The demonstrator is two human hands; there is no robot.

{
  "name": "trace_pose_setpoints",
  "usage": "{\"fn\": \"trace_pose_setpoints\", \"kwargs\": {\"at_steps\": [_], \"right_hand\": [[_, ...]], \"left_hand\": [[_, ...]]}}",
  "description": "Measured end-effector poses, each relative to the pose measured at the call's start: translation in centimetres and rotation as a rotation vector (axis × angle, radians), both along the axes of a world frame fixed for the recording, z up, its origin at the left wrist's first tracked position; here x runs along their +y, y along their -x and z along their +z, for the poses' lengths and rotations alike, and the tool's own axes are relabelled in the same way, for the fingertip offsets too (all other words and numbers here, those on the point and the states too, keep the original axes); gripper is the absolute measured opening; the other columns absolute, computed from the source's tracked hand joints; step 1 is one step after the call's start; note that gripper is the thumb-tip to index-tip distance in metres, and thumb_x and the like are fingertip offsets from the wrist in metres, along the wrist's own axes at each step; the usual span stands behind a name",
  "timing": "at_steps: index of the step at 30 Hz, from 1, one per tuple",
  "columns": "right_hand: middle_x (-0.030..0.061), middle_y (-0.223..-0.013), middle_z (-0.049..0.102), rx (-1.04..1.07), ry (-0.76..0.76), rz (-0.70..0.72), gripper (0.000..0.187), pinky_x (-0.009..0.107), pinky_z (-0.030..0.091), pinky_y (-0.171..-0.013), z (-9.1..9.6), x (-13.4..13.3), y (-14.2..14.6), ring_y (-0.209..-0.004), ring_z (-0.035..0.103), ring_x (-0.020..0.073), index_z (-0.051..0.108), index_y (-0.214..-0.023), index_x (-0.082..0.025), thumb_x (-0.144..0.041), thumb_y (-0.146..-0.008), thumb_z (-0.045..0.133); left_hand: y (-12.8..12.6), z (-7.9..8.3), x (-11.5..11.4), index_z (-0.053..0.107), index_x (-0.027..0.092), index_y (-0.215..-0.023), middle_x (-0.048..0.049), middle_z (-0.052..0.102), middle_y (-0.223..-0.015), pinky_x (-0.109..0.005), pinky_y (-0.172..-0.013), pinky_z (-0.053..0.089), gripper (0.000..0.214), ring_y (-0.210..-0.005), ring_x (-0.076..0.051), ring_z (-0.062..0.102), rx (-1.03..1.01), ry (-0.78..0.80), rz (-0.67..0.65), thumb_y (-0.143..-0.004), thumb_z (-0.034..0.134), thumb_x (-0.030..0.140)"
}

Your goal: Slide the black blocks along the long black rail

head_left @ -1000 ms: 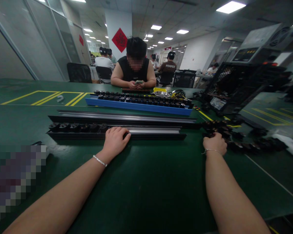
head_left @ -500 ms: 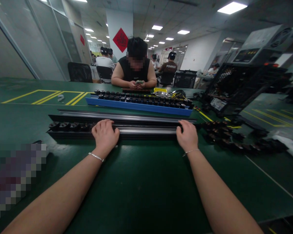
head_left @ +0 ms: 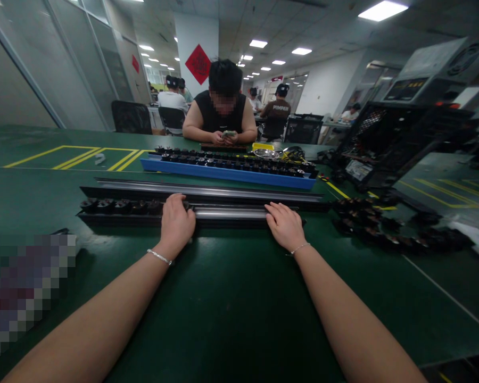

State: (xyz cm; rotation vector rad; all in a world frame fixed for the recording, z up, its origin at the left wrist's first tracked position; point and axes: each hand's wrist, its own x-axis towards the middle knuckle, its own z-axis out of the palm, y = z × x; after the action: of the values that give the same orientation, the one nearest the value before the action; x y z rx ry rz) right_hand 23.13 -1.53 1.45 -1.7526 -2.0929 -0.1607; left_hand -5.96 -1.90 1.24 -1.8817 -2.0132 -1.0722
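Two long black rails with silver channels lie across the green table. The near rail (head_left: 231,214) carries a row of black parts (head_left: 120,205) on its left half. My left hand (head_left: 177,223) rests on this rail just right of that row, with its fingers curled over the rail's top. My right hand (head_left: 285,226) lies on the same rail further right, with its fingers stretched flat and pointing left. Whatever is under its palm is hidden. The far rail (head_left: 207,190) has nothing on it.
A heap of loose black parts (head_left: 367,221) lies to the right of the rails. Behind them sits a blue tray (head_left: 227,174) holding rows of black parts. A person sits across the table holding a phone (head_left: 228,134). A black crate (head_left: 387,143) stands at the right.
My right hand left the heap of black parts, reached the near rail's right end and slid left along it. My left hand shifted slightly left and curled over the rail.
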Motion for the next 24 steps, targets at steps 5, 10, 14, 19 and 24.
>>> {"fn": "trace_pose_setpoints", "kwargs": {"at_steps": [5,10,14,19,24], "right_hand": [[0.0015,-0.134,0.051,-0.001,-0.01,-0.005,0.042,0.044,0.033,-0.1,-0.12,0.07,0.08,-0.126,0.04,0.0224,0.055,-0.125,-0.027,-0.037,-0.091,0.032],[0.0018,-0.133,0.053,-0.006,-0.028,-0.005,0.04,0.043,0.034,-0.099,-0.21,0.16,0.07,-0.124,0.042,0.0227,0.056,-0.124,-0.028,-0.035,-0.09,0.034],[0.0017,-0.134,0.052,-0.007,-0.02,-0.008,0.041,0.043,0.033,-0.1,-0.2,0.14,0.17,-0.125,0.041,0.0225,0.055,-0.125,-0.027,-0.035,-0.091,0.033],[0.0021,-0.134,0.052,-0.005,-0.015,-0.008,0.041,0.044,0.033,-0.1,-0.08,0.02,0.3,-0.125,0.041,0.0227,0.055,-0.124,-0.027,-0.035,-0.09,0.033],[0.0015,-0.133,0.052,-0.005,-0.022,-0.017,0.041,0.044,0.033,-0.1,-0.13,0.01,0.35,-0.125,0.041,0.0223,0.055,-0.124,-0.028,-0.034,-0.09,0.033]], "left_hand": [[0.53,0.23,-0.43,0.05,0.01,-0.114,-0.0199,0.055,-0.112,-0.049,-0.09,0.041,0.045,-0.106,-0.036,0.051,0.01,0.11,0.18,-0.077,0.047,0.035],[0.65,0.44,-0.72,0.056,0.013,-0.104,-0.0176,0.062,-0.101,-0.049,-0.089,0.039,0.039,-0.101,-0.036,0.054,0.072,0.212,0.183,-0.079,0.044,0.041],[0.22,0.63,-0.89,0.057,0.015,-0.103,-0.0161,0.063,-0.101,-0.049,-0.092,0.035,0.04,-0.103,-0.034,0.054,0.091,0.23,0.146,-0.08,0.043,0.045],[-0.03,0.7,-1.03,0.058,0.017,-0.098,-0.014,0.065,-0.099,-0.049,-0.092,0.035,0.037,-0.102,-0.033,0.054,0.108,0.214,0.116,-0.08,0.045,0.046],[-0.12,0.66,-1.0,0.06,0.018,-0.094,-0.0124,0.066,-0.098,-0.046,-0.092,0.035,0.035,-0.102,-0.031,0.054,0.13,0.203,0.091,-0.079,0.046,0.046]]}}
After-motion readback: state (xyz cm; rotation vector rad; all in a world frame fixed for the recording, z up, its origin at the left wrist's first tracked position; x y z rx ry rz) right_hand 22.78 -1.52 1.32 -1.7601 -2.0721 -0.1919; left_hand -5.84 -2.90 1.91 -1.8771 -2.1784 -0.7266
